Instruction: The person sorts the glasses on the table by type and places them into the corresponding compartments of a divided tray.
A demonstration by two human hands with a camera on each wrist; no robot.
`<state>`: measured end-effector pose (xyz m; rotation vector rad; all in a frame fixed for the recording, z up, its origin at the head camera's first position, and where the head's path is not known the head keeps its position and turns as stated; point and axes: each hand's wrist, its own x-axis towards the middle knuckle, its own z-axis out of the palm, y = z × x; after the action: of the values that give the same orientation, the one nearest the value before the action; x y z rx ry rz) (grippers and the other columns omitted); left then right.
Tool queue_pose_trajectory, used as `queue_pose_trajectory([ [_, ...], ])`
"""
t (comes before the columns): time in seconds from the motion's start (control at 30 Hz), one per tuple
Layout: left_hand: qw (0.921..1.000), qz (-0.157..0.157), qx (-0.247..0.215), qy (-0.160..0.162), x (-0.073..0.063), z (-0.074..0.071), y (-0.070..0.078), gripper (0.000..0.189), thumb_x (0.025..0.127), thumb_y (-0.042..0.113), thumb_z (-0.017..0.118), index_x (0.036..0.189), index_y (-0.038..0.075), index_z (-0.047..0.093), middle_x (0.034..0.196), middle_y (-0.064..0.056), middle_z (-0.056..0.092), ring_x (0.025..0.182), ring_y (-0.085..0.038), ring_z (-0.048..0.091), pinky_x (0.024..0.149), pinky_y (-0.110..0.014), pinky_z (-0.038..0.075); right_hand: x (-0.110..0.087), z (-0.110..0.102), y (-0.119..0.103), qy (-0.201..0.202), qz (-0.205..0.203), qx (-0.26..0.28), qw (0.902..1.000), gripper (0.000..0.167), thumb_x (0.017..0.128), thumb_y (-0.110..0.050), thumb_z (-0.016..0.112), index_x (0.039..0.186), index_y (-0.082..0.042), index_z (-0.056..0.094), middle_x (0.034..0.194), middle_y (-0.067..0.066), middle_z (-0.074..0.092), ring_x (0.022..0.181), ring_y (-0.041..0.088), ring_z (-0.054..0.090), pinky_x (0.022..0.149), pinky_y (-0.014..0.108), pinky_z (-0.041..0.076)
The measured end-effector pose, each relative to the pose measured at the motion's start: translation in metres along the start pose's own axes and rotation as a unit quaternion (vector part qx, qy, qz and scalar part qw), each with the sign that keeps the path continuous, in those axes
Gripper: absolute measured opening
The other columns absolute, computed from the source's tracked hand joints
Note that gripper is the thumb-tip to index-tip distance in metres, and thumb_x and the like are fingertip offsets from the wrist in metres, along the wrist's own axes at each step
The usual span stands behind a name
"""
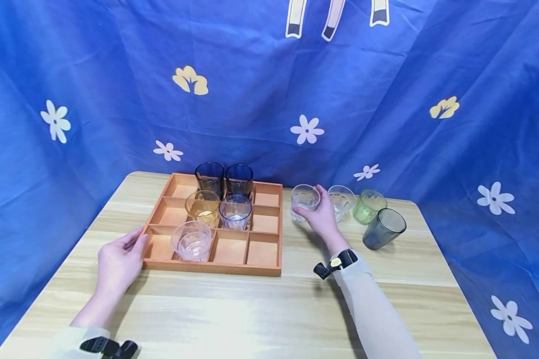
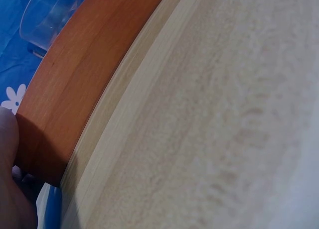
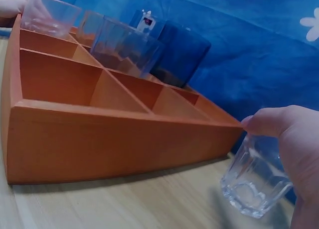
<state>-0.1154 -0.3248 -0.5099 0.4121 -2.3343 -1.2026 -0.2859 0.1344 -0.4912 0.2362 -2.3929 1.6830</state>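
Observation:
My left hand (image 1: 121, 257) grips the left front corner of a wooden divided tray (image 1: 247, 270). My right hand (image 1: 322, 215) holds a clear faceted glass (image 3: 251, 176) by its sides, just right of the tray and low over the table. In the tray's back row stand two dark glasses, one on the left (image 1: 209, 179) and one on the right (image 1: 239, 180). An amber glass (image 1: 202, 207) and a bluish clear glass (image 1: 235, 213) occupy the middle row. At the front, a pinkish clear glass (image 1: 191, 242) sits among the dividers.
Right of my right hand stand another clear glass (image 1: 341, 202), a green glass (image 1: 369, 207) and a grey glass (image 1: 384, 229). They are on the light wooden table (image 1: 197, 319). A blue patterned cloth (image 1: 251, 85) hangs behind the table and along its sides.

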Motion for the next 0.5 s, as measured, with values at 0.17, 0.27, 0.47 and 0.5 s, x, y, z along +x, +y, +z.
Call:
queue_pose_trajectory([
  [0.17,1.0,-0.003,0.0,-0.004,-0.0012,0.0007,0.0018,0.032,0.104,0.015,0.069,0.129,-0.005,0.073,0.121,-0.025,0.07,0.087,0.025,0.052,0.073,-0.001,0.047,0.0013,0.0073,0.0057,0.007,0.033,0.024,0.9991,0.099,0.077,-0.006,0.095,0.155,0.009,0.036,0.153,0.027,0.052,0.143,0.038,0.047,0.121,0.043,0.037],
  [0.27,1.0,-0.003,0.0,-0.004,-0.0017,0.0003,0.003,0.032,0.104,0.016,0.069,0.129,-0.005,0.073,0.12,-0.025,0.071,0.086,0.026,0.052,0.073,-0.001,0.047,0.0023,0.0094,0.0077,0.013,0.037,0.039,0.9985,0.094,0.077,-0.005,0.095,0.152,0.009,0.04,0.15,0.028,0.054,0.141,0.039,0.049,0.12,0.044,0.039],
  [0.47,1.0,-0.001,-0.001,-0.006,-0.0016,-0.0015,0.0031,0.033,0.104,0.016,0.069,0.129,-0.006,0.072,0.12,-0.026,0.07,0.086,0.025,0.052,0.073,-0.001,0.047,0.0039,0.0109,0.0089,0.018,0.032,0.067,0.9971,0.09,0.077,-0.004,0.095,0.151,0.009,0.044,0.146,0.028,0.057,0.138,0.038,0.053,0.118,0.044,0.042],
  [0.5,1.0,-0.001,-0.003,-0.006,-0.0017,-0.0018,0.0027,0.033,0.104,0.016,0.069,0.129,-0.006,0.072,0.12,-0.026,0.07,0.086,0.025,0.053,0.073,-0.001,0.048,0.004,0.0109,0.0082,0.017,0.031,0.074,0.9966,0.09,0.077,-0.004,0.095,0.151,0.009,0.044,0.146,0.028,0.057,0.137,0.038,0.053,0.118,0.045,0.042],
])
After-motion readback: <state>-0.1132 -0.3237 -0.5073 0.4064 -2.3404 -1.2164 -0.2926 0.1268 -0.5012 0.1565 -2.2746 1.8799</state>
